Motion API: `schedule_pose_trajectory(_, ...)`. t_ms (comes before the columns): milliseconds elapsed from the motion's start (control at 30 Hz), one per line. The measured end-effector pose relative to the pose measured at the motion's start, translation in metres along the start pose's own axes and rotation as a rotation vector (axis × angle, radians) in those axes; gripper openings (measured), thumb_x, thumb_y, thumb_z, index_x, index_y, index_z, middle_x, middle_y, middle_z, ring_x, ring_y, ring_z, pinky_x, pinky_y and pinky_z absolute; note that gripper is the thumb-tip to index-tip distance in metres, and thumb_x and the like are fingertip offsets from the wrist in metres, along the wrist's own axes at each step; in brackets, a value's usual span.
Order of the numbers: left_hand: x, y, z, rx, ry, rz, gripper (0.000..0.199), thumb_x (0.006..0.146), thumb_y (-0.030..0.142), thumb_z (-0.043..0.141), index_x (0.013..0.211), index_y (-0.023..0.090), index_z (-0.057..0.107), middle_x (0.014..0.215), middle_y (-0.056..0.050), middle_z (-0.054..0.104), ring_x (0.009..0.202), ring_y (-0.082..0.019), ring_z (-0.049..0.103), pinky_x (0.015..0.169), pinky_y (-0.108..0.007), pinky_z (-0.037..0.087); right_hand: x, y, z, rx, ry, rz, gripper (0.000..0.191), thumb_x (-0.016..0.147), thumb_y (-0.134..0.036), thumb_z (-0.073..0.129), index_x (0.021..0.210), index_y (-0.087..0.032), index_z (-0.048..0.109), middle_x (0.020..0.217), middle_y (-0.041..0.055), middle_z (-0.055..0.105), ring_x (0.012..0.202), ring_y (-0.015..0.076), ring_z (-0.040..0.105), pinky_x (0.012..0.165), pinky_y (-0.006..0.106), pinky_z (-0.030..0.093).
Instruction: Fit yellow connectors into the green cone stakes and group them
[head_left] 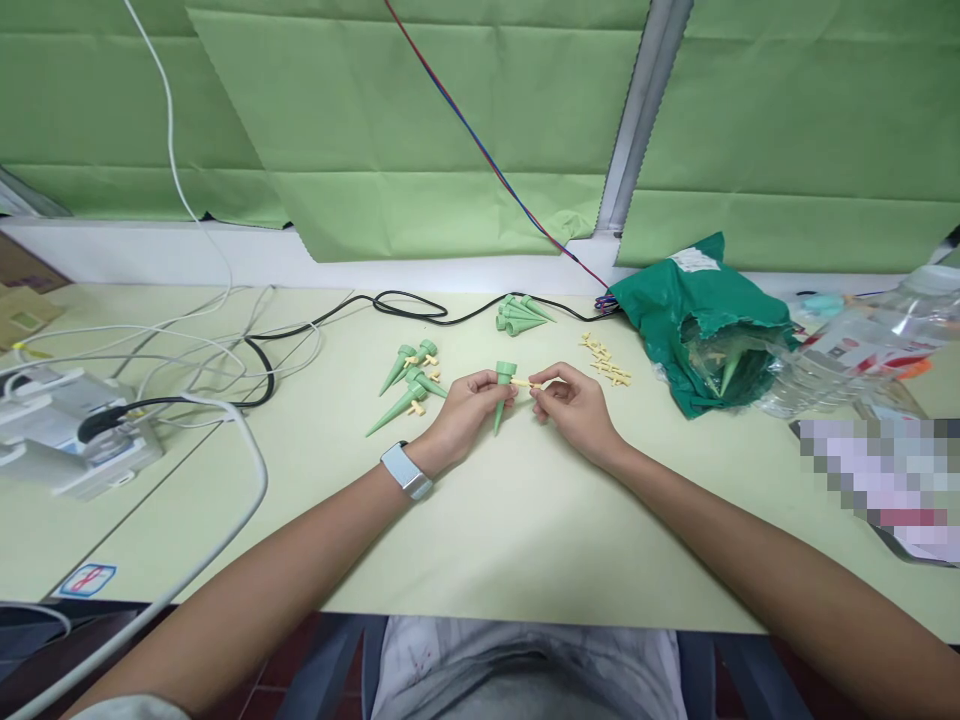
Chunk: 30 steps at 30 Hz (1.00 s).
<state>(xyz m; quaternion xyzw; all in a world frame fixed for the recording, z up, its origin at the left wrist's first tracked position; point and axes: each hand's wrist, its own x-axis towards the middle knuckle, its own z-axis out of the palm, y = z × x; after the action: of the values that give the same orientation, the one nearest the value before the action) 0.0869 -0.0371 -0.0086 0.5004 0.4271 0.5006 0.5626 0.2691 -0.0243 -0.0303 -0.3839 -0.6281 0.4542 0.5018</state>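
Note:
My left hand [474,408] holds a green spike [505,374] upright, its tip pointing down above the table. Between the fingertips of my right hand [571,400] is a small yellow piece [523,383], whose left end meets the side of the spike below its cap. To the left lie several green spikes with yellow pieces on them [401,405]. Farther back is a pile of plain green spikes [517,315]. A group of loose yellow pieces [606,360] lies behind and right of my right hand.
An open green bag [694,310] and a large clear bottle [862,345] stand at the right, near a blurred flat object [892,485]. White power strips [75,440] and tangled cables occupy the left. A black cable [330,325] runs along the back of the table [480,560].

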Motion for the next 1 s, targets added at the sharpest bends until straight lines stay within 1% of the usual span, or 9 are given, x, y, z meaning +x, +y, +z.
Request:
schedule_pose_trajectory(100,0.001,0.001,0.000,-0.029,0.015,-0.020,0.016,0.075,0.028,0.077,0.071,0.017,0.066,0.073,-0.002,0.061,0.076,-0.016,0.056,0.073,-0.031,0.039,0.012,0.004,-0.013,-0.133,0.047,-0.087,0.025,0.088,-0.042,0.068,0.102,-0.022,0.072,0.099,0.0061,0.071,0.068,0.0165,0.067,0.059,0.030,0.055)
schedule_pose_trajectory(167,0.001,0.001,0.000,-0.038,0.018,-0.027,0.016,0.074,0.028,0.078,0.072,0.017,0.067,0.074,-0.002,0.061,0.076,-0.016,0.056,0.074,-0.031,0.039,0.030,0.008,-0.031,-0.281,0.140,-0.161,0.025,0.088,-0.041,0.066,0.097,-0.020,0.075,0.109,0.0089,0.070,0.074,0.0178,0.067,0.064,0.032,0.056)
schedule_pose_trajectory(233,0.001,0.000,0.000,-0.035,0.018,-0.032,0.016,0.073,0.028,0.078,0.073,0.017,0.067,0.075,-0.001,0.061,0.076,-0.016,0.056,0.074,-0.031,0.040,0.054,0.013,-0.055,-0.473,0.258,-0.197,0.023,0.087,-0.036,0.064,0.094,-0.017,0.076,0.107,0.0106,0.072,0.076,0.0189,0.066,0.073,0.034,0.056)
schedule_pose_trajectory(367,0.001,-0.001,-0.001,-0.021,0.018,-0.028,0.014,0.073,0.027,0.077,0.074,0.017,0.068,0.075,-0.001,0.060,0.076,-0.016,0.055,0.075,-0.031,0.040,0.102,0.028,-0.103,-0.845,0.331,-0.119,0.035,0.084,-0.020,0.061,0.116,-0.011,0.072,0.096,0.0105,0.075,0.085,0.0217,0.068,0.090,0.035,0.051)
schedule_pose_trajectory(467,0.000,0.000,-0.001,-0.016,0.016,-0.033,0.014,0.074,0.028,0.077,0.074,0.017,0.067,0.075,-0.001,0.060,0.076,-0.016,0.056,0.074,-0.031,0.040,0.123,0.039,-0.124,-1.013,0.271,-0.006,0.027,0.085,-0.018,0.058,0.106,-0.011,0.075,0.100,0.0129,0.076,0.094,0.0229,0.068,0.090,0.032,0.049)
schedule_pose_trajectory(567,0.000,0.000,-0.001,-0.025,0.006,-0.038,0.015,0.074,0.028,0.077,0.073,0.017,0.066,0.075,-0.001,0.060,0.076,-0.016,0.055,0.074,-0.031,0.039,0.132,0.045,-0.130,-1.067,0.237,0.075,0.021,0.082,-0.015,0.060,0.091,-0.012,0.078,0.094,0.0152,0.077,0.090,0.0245,0.068,0.086,0.033,0.049)
schedule_pose_trajectory(833,0.000,-0.001,-0.001,-0.041,0.003,-0.031,0.013,0.074,0.027,0.076,0.075,0.018,0.066,0.076,-0.001,0.060,0.077,-0.016,0.056,0.074,-0.031,0.040,0.136,0.043,-0.125,-1.086,0.172,0.203,0.020,0.077,-0.014,0.064,0.087,-0.013,0.081,0.085,0.0141,0.077,0.085,0.0248,0.069,0.080,0.031,0.051)
schedule_pose_trajectory(900,0.000,-0.001,-0.001,-0.041,-0.001,-0.029,0.013,0.075,0.027,0.075,0.075,0.017,0.066,0.076,-0.001,0.060,0.077,-0.016,0.056,0.075,-0.031,0.040,0.134,0.038,-0.125,-1.079,0.171,0.214,0.023,0.077,-0.014,0.063,0.090,-0.014,0.082,0.087,0.0144,0.077,0.087,0.0263,0.070,0.080,0.032,0.051)
schedule_pose_trajectory(1000,0.000,-0.001,-0.001,-0.038,-0.004,-0.028,0.014,0.075,0.027,0.076,0.075,0.017,0.067,0.077,-0.001,0.060,0.077,-0.016,0.056,0.074,-0.031,0.041,0.125,0.027,-0.121,-1.083,0.232,0.182,0.034,0.080,-0.013,0.058,0.107,-0.016,0.080,0.106,0.0155,0.076,0.101,0.0290,0.069,0.088,0.035,0.050)
